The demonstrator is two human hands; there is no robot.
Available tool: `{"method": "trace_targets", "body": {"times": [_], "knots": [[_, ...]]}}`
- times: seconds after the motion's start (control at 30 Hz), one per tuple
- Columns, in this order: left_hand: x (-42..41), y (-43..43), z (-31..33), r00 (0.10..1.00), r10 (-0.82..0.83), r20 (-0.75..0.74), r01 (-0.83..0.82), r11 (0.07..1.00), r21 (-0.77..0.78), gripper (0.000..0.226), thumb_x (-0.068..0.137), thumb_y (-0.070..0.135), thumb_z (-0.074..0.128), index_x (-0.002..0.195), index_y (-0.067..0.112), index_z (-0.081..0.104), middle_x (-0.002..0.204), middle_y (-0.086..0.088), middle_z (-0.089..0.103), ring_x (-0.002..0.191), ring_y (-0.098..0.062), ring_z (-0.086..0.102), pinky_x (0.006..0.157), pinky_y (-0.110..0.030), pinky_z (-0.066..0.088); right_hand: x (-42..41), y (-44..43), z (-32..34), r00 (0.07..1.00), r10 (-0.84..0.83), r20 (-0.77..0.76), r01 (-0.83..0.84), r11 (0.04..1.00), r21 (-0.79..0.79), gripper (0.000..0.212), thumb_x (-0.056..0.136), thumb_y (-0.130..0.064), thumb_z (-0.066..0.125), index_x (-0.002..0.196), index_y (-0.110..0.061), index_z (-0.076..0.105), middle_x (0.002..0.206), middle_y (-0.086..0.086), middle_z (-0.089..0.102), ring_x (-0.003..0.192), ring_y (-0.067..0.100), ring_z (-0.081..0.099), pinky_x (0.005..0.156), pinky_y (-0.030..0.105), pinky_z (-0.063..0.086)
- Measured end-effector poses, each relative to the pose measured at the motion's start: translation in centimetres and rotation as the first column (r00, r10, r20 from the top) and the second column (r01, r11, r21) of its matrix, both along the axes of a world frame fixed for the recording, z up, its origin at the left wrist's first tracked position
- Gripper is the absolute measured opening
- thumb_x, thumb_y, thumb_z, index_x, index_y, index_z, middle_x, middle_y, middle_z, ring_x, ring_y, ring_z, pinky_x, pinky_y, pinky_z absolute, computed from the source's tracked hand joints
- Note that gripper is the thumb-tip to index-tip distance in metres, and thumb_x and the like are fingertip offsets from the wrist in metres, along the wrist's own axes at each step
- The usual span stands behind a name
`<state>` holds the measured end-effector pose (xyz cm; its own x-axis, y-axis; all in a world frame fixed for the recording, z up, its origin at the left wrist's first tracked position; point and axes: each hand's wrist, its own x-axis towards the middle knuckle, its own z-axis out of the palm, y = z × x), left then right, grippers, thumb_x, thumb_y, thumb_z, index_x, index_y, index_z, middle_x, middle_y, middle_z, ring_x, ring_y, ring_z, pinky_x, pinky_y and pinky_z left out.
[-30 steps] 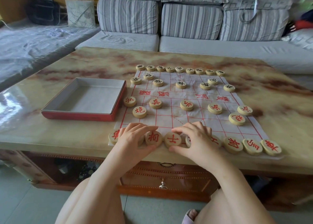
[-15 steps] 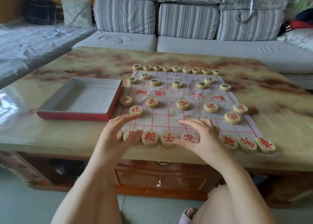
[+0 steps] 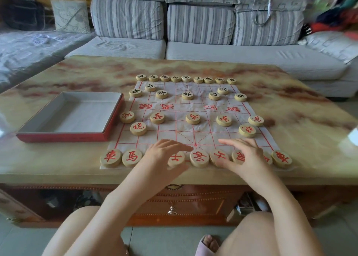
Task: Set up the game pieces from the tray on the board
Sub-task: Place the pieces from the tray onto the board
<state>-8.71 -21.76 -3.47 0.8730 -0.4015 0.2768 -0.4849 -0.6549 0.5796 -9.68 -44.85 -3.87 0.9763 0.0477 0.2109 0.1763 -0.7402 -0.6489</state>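
Note:
A white cloth board (image 3: pixel 193 137) with red lines lies on the marble table. Black-lettered wooden discs (image 3: pixel 186 78) fill its far rows. Red-lettered discs stand nearer, with a row of them (image 3: pixel 199 158) along the near edge. My left hand (image 3: pixel 164 157) hovers over that near row left of centre, fingers straight, covering one or two discs. My right hand (image 3: pixel 242 157) lies over the row right of centre, fingers extended, thumb by a disc. The red tray (image 3: pixel 64 136) left of the board holds nothing.
The marble table (image 3: pixel 300 139) ends just in front of the near row of discs. A striped grey sofa (image 3: pixel 193 48) stands behind the table. A drawer with a metal pull (image 3: pixel 171 210) sits below the table edge, between my knees.
Both hands have shifted right along the near row and lifted slightly. The two leftmost red discs, covered by my left hand before, now show.

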Motion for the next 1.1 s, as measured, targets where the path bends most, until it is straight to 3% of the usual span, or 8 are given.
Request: {"method": "trace_targets", "body": {"times": [0.13, 0.23, 0.43, 0.57, 0.7, 0.9, 1.03, 1.1], "knots": [[1.4, -2.5, 0.3, 0.998, -0.022, 0.053, 0.013, 0.984, 0.179, 0.048, 0.08, 0.04, 0.062, 0.126, 0.032, 0.05, 0.129, 0.014, 0.052, 0.125, -0.009, 0.039, 0.108, -0.033, 0.031, -0.1, -0.8, -0.6, 0.993, 0.016, -0.117, -0.018, 1.0, -0.018, 0.055, 0.072, -0.043, 0.073, 0.121, -0.051, 0.049, 0.115, -0.017, 0.037, 0.121, 0.013, 0.035, 0.098, 0.025, 0.027], [1.9, -3.5, -0.4, 0.994, 0.015, 0.108, -0.035, 0.982, 0.186, 0.054, 0.078, 0.049, 0.061, 0.127, 0.031, 0.049, 0.13, 0.013, 0.052, 0.125, -0.009, 0.037, 0.106, -0.029, 0.028, 0.0, -1.1, -1.0, 0.991, 0.042, -0.13, -0.048, 0.998, -0.045, 0.055, 0.076, -0.036, 0.071, 0.122, -0.052, 0.047, 0.12, -0.014, 0.038, 0.121, 0.015, 0.036, 0.102, 0.028, 0.03], [1.9, -4.5, -2.5, 0.965, 0.163, 0.206, -0.191, 0.974, 0.125, 0.075, 0.057, 0.078, 0.043, 0.104, 0.024, 0.064, 0.102, 0.008, 0.062, 0.105, -0.017, 0.048, 0.086, -0.028, 0.037, 0.2, -0.9, -0.9, 0.998, 0.044, -0.048, -0.051, 0.988, -0.144, 0.048, 0.081, -0.03, 0.065, 0.123, -0.045, 0.049, 0.104, -0.028, 0.04, 0.108, 0.003, 0.03, 0.092, 0.023, 0.021], [2.1, -4.6, -2.6, 0.952, 0.201, 0.232, -0.239, 0.959, 0.15, 0.07, 0.056, 0.079, 0.039, 0.096, 0.028, 0.063, 0.096, 0.011, 0.06, 0.101, -0.015, 0.045, 0.084, -0.023, 0.026, 0.7, -0.2, -1.1, 0.999, 0.008, 0.031, 0.0, 0.968, -0.253, 0.053, 0.074, -0.052, 0.067, 0.123, -0.04, 0.051, 0.106, -0.023, 0.05, 0.112, 0.008, 0.032, 0.079, 0.027, 0.016], [2.4, -4.7, -2.8, 0.967, 0.145, 0.211, -0.176, 0.975, 0.137, 0.06, 0.063, 0.066, 0.045, 0.106, 0.029, 0.063, 0.1, 0.012, 0.065, 0.104, -0.017, 0.047, 0.087, -0.024, 0.021, 0.8, 0.0, -1.4, 0.998, 0.002, 0.056, 0.017, 0.94, -0.341, 0.071, 0.062, -0.076, 0.052, 0.123, -0.04, 0.05, 0.111, -0.021, 0.047, 0.109, 0.009, 0.031, 0.079, 0.027, 0.015], [1.6, -3.9, -2.9, 0.986, 0.068, 0.155, -0.081, 0.994, 0.075, 0.056, 0.07, 0.03, 0.053, 0.126, 0.028, 0.052, 0.122, 0.011, 0.06, 0.127, -0.012, 0.041, 0.097, -0.021, 0.011, -0.3, -0.4, -0.2, 0.994, 0.079, -0.081, -0.088, 0.988, -0.123, 0.056, 0.08, -0.034, 0.066, 0.126, -0.051, 0.038, 0.103, -0.041, 0.031, 0.1, -0.013, 0.021, 0.099, 0.026, 0.021], [1.6, -3.7, -2.8, 0.979, 0.075, 0.191, -0.09, 0.993, 0.071, 0.055, 0.072, 0.05, 0.047, 0.122, 0.028, 0.056, 0.116, 0.011, 0.063, 0.124, -0.014, 0.045, 0.096, -0.024, 0.014, -0.3, -1.0, -0.6, 0.994, 0.045, -0.101, -0.055, 0.994, -0.097, 0.054, 0.081, -0.03, 0.063, 0.126, -0.052, 0.042, 0.115, -0.021, 0.038, 0.111, 0.012, 0.031, 0.094, 0.025, 0.023], [1.7, -3.7, -2.9, 0.976, 0.084, 0.202, -0.103, 0.991, 0.084, 0.058, 0.072, 0.059, 0.045, 0.119, 0.028, 0.057, 0.113, 0.012, 0.065, 0.122, -0.014, 0.046, 0.094, -0.024, 0.015, 0.0, -0.9, -0.7, 0.996, 0.017, -0.086, -0.027, 0.993, -0.112, 0.051, 0.079, -0.036, 0.066, 0.124, -0.049, 0.045, 0.111, -0.02, 0.044, 0.111, 0.011, 0.031, 0.091, 0.025, 0.021]]}}
